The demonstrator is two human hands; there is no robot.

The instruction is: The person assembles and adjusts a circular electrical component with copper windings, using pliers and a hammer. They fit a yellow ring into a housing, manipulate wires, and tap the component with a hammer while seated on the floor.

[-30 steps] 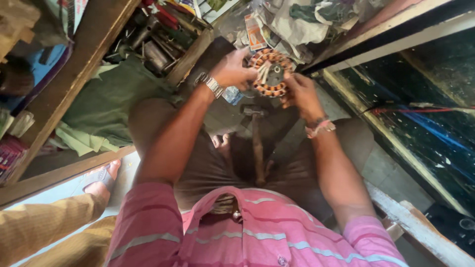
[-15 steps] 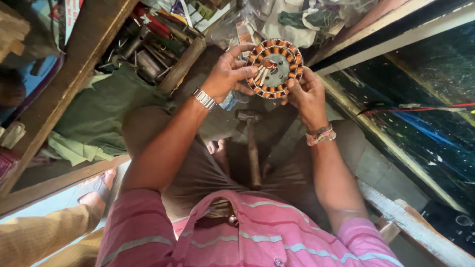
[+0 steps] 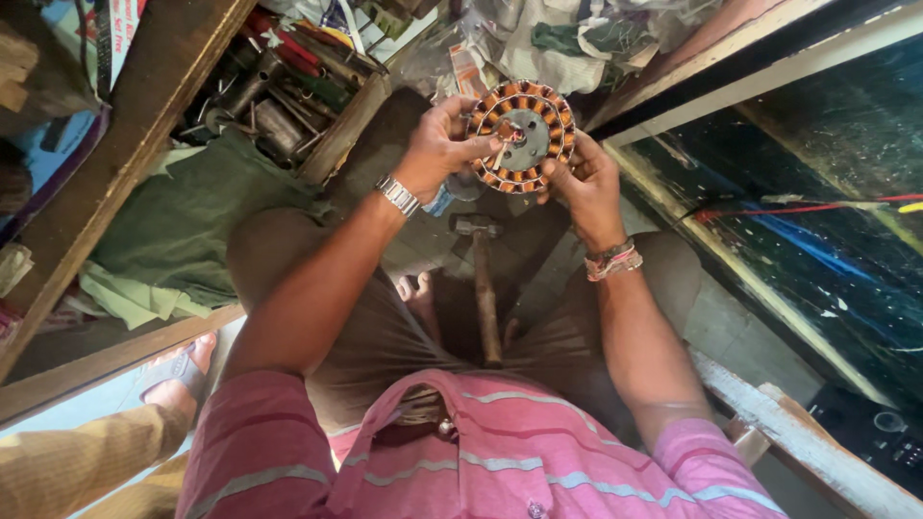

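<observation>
Left hand (image 3: 444,149) and right hand (image 3: 582,183) clamped on opposite rims of the copper-wound stator (image 3: 522,135); best gripped by the core, sparing windings, above the hammer (image 3: 481,279).

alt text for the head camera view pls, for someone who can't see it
A seated person holds a round motor stator wound with copper coils in both hands, left hand and right hand gripping its opposite edges. A hammer lies on the floor between their knees, with a wooden box of tools to the left.
</observation>
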